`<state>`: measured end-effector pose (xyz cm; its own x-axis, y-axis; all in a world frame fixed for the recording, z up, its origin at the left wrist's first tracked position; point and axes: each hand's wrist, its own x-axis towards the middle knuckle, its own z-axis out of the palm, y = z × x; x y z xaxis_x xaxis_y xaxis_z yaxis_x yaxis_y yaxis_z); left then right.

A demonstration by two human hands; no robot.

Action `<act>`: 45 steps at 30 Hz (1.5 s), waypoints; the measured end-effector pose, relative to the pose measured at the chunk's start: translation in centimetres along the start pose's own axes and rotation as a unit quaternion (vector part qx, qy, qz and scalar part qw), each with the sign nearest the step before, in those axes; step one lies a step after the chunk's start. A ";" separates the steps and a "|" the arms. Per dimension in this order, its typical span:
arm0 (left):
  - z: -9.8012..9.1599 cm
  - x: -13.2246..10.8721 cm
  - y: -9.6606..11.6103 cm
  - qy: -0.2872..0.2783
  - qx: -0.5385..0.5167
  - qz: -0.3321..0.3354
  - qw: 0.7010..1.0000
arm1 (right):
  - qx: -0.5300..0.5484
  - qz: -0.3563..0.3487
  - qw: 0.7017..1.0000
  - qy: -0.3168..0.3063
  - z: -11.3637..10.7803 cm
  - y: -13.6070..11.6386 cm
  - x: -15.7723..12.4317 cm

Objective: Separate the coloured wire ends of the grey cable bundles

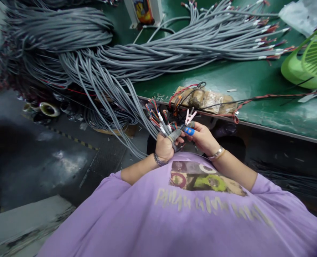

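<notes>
My left hand (165,147) is closed round the ends of several grey cables (144,117), with a grey covering on its thumb. Thin coloured wires (155,113) fan out of the cable ends above this fist, past white bands. Close beside it, my right hand (202,137) pinches at the wire ends, a blue band round one finger. What lies between those fingertips is too small to make out. A pale pink clothespin-like clip (189,117) stands just above the right fingers, at the table's edge.
Long bundles of grey cable (158,57) lie across the green table (267,107). A taped brown block (209,100) with red and black leads sits at the near edge. A green fan (308,60) stands at right, and a clear plastic bag (302,16) lies behind it.
</notes>
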<state>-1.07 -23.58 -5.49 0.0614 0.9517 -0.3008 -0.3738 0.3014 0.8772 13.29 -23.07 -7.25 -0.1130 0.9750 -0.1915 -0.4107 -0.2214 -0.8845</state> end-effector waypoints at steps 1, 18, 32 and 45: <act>0.0 0.0 -0.1 -0.002 0.001 -0.002 1.000 | 0.006 -0.003 1.000 0.003 0.1 0.1 -0.1; -0.3 0.1 -0.6 0.011 0.033 -0.049 0.998 | 0.005 0.023 0.999 0.044 -0.3 0.9 0.3; -1.1 -0.3 -0.4 -0.061 -0.009 -0.008 0.998 | 0.142 0.136 0.980 -0.010 -0.6 0.6 1.0; -0.1 -0.1 -0.1 -0.070 -0.020 0.008 0.997 | 0.127 0.053 0.990 0.010 0.4 -0.8 3.1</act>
<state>-1.14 -23.66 -5.54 0.1829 0.9562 -0.2284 -0.4120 0.2855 0.8653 12.91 -19.90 -6.93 -0.1506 0.9453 -0.2894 -0.6119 -0.3190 -0.7237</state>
